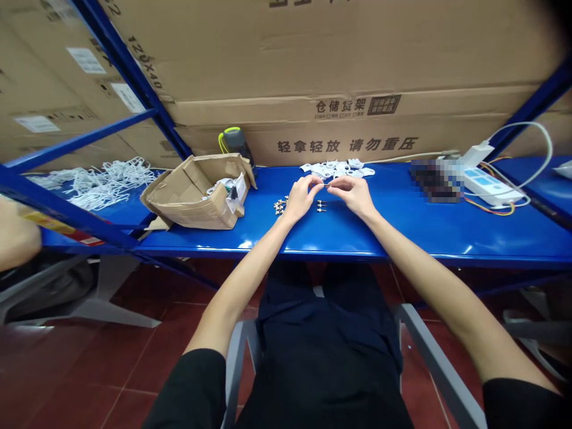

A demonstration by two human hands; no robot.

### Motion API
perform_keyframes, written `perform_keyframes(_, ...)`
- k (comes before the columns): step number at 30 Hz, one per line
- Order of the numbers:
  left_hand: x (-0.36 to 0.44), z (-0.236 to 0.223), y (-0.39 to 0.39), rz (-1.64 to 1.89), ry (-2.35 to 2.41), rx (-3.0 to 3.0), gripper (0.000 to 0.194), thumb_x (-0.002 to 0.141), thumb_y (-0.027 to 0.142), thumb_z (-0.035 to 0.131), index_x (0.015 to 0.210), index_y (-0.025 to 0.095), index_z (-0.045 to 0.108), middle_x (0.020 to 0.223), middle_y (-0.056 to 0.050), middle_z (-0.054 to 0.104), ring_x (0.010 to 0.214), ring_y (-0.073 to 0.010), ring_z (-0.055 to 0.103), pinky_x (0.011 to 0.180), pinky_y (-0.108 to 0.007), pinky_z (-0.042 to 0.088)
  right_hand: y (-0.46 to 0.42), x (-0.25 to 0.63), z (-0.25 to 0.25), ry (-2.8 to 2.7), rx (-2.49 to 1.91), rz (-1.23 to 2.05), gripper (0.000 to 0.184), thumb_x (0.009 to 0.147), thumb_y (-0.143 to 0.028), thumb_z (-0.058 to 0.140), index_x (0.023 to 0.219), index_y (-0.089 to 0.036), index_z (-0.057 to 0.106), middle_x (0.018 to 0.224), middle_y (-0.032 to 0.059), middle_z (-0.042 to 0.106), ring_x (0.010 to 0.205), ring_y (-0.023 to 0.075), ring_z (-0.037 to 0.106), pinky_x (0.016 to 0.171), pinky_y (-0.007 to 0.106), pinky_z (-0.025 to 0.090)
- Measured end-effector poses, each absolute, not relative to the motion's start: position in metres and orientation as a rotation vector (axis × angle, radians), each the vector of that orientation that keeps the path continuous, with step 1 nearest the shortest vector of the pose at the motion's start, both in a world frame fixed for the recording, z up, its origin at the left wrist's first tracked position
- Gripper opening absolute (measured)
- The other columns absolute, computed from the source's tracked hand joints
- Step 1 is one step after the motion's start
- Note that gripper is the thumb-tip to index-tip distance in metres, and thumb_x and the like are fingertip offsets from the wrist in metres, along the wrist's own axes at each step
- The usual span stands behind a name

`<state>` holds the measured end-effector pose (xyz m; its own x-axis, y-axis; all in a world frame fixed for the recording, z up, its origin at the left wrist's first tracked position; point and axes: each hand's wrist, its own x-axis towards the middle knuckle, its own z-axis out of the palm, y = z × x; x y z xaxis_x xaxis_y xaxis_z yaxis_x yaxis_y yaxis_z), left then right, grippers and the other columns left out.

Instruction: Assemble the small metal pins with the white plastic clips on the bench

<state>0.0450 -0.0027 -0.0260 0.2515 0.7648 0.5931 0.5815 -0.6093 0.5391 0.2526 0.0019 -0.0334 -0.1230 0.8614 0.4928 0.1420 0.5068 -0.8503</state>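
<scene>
My left hand (pixel 302 196) and my right hand (pixel 353 193) meet above the blue shelf, thumbs and fingertips pinched close together. Between them is a small thin dark part (pixel 326 185), too small to name. Just left of my left hand lies a cluster of small brass-coloured pieces with black and white bits (pixel 280 206), partly covered by that hand. Beneath the gap between my hands, a few similar pin-like pieces (pixel 322 206) rest in a short column. Behind my fingers is a pile of flat white pieces with ring-shaped openings (pixel 337 169).
An open cardboard box (pixel 192 208) with small items stands left, before a dark cylinder with a yellow-green loop (pixel 236 143). White cords (pixel 111 182) lie farther left. A white power strip (pixel 491 186) with cables sits right, beside a blurred patch. Blue posts frame both sides.
</scene>
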Motion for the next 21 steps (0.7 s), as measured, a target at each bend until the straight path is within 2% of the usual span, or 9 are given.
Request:
perform_keyframes(6,0.044,-0.03,0.001,1.307,1.197,2.272,0.01,0.109,0.027,0.066,0.108,0.021,0.074,0.113,-0.004,0.081,0.105,-0.0221,0.071,0.101,-0.035,0.054,-0.003,0.253,-0.031,-1.681,-0.934,0.648,0.027,0.084,-0.048,0.087,0.092,-0.022,0.083,0.099,0.0077,0.085,0.094,0.0303,0.081,0.098,0.049,0.066)
perform_keyframes(12,0.043,-0.027,-0.004,1.18,1.198,2.363,0.012,0.109,0.028,0.066,0.109,0.022,0.076,0.115,-0.004,0.081,0.105,-0.0229,0.071,0.103,-0.037,0.053,-0.009,0.25,-0.031,-1.843,-0.969,0.419,0.017,0.095,-0.04,0.076,0.094,-0.025,0.083,0.098,0.0052,0.085,0.091,0.0282,0.081,0.098,0.047,0.064)
perform_keyframes(21,0.042,-0.027,-0.001,1.221,1.219,2.369,0.012,0.108,0.031,0.069,0.105,0.025,0.079,0.113,-0.001,0.082,0.102,-0.0225,0.071,0.104,-0.038,0.053,-0.005,0.252,-0.028,-1.765,-1.014,0.504,0.038,0.086,-0.06,0.084,0.09,-0.023,0.083,0.092,0.0069,0.084,0.085,0.0287,0.078,0.089,0.046,0.064)
